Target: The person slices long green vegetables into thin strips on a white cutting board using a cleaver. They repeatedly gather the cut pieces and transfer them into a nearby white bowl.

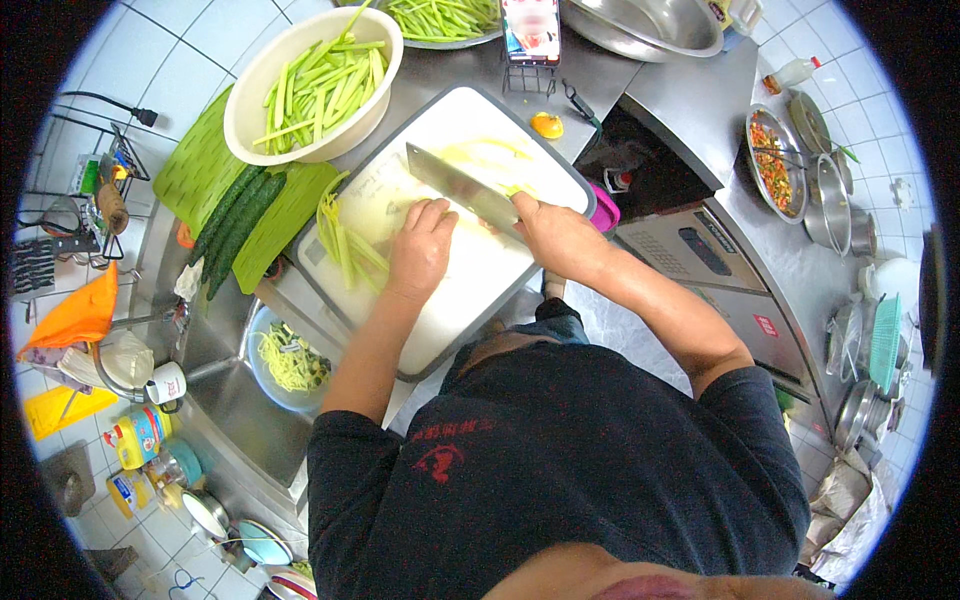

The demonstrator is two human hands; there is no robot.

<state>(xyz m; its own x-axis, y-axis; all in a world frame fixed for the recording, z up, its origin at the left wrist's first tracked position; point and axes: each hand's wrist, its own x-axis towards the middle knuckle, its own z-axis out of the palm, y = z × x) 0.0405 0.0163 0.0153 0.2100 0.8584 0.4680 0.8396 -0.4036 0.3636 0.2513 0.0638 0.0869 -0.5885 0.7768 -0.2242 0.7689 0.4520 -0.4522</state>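
Observation:
My right hand (551, 229) grips the handle of a wide-bladed cleaver (469, 187). The blade slants across a white cutting board (480, 289) with a dark rim. Just to its left, my left hand (424, 251) rests on the board with curled fingers. Pale green stalk shows at those fingertips, but the fingers hide most of it. Beyond the blade lie thin, pale green cut pieces (495, 148). Several longer green stalks (345, 244) are heaped at the board's left side, partly behind my left wrist.
A cream bowl of green stalks (315, 31) stands behind the board, near a propped phone (531, 34). Cucumbers (238, 225) lie on a green mat (196, 161) at the left. Below them is a sink (217, 420) with a bowl of shredded vegetables (259, 390).

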